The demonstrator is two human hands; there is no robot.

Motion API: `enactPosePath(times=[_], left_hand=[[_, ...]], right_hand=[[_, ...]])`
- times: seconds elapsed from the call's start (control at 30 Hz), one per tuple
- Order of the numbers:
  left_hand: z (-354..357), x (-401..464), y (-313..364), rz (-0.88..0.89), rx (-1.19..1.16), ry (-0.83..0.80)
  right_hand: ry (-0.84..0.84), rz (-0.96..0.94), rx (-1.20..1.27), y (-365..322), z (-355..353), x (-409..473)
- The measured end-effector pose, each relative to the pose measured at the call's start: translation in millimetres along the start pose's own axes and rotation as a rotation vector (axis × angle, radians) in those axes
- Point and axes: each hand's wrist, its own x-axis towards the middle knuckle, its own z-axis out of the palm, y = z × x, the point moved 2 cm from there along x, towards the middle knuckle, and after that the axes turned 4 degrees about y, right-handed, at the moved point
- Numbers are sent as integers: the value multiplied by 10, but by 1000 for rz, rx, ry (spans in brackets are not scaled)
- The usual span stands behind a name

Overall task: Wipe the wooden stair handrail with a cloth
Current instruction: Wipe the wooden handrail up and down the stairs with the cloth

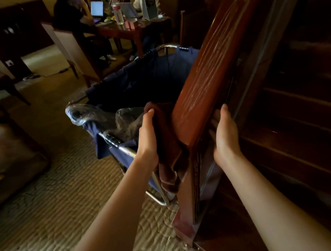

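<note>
The wooden stair handrail (213, 60) rises from its lower end near centre toward the upper right, its reddish top streaked with pale marks. A dark brown cloth (168, 146) hangs against the rail's left side at the lower end. My left hand (148, 136) presses the cloth to that side with straight fingers. My right hand (225, 133) lies flat against the rail's right side, fingers extended upward, with no cloth in it. The post (189, 199) below the rail's end reaches the floor.
A blue fabric cart (149, 78) on a metal frame, with a clear plastic bag on its rim, stands just left of the rail. Dark wooden stairs (309, 114) fill the right. Carpet (54, 206) covers the floor. Two seated persons work at a table (124, 29) behind.
</note>
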Motion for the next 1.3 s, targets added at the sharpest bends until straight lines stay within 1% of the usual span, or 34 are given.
enactPosePath(times=[0.13,0.2,0.27,0.33,0.4,0.47,0.53,0.67,0.73,0.8,0.9,0.97,1.03,1.13,1.2,1.23,1.3], left_hand=[[97,-100,41,151,186,7],[131,-156,-55,322,302,-28],[163,-196,-125,561,543,-35],[226,-205,-115,715,877,20],[301,-189,-45,787,1107,75],[412,-143,67,811,1199,53],[573,-29,198,818,1223,22],[1056,226,558,875,1193,-64],[1159,298,632,898,1194,-105],[1113,308,598,933,1208,-136],[927,226,484,1044,1229,-175],[786,152,402,1114,1259,-215],[652,103,318,1142,1280,-268],[523,114,299,1178,1195,-334],[443,119,274,1191,1145,-340],[398,107,240,1190,1155,-316],[328,43,159,1150,1216,-206]], right_hand=[[139,-225,-50,-187,-15,-72],[189,-357,-89,-234,-28,-102],[234,-489,-125,-266,-38,-125],[255,-586,-157,-297,-35,-115],[241,-655,-205,-337,-12,-90],[221,-688,-239,-400,46,-27],[206,-724,-249,-478,127,26],[216,-782,-236,-619,267,98],[212,-814,-270,-642,279,106],[225,-863,-337,-639,267,85],[258,-1033,-468,-636,276,41],[211,-1144,-608,-634,329,35],[158,-1211,-764,-602,380,28],[235,-1277,-899,-551,382,12],[278,-1278,-936,-576,383,29],[291,-1275,-957,-592,386,36],[298,-1274,-1000,-608,392,31]])
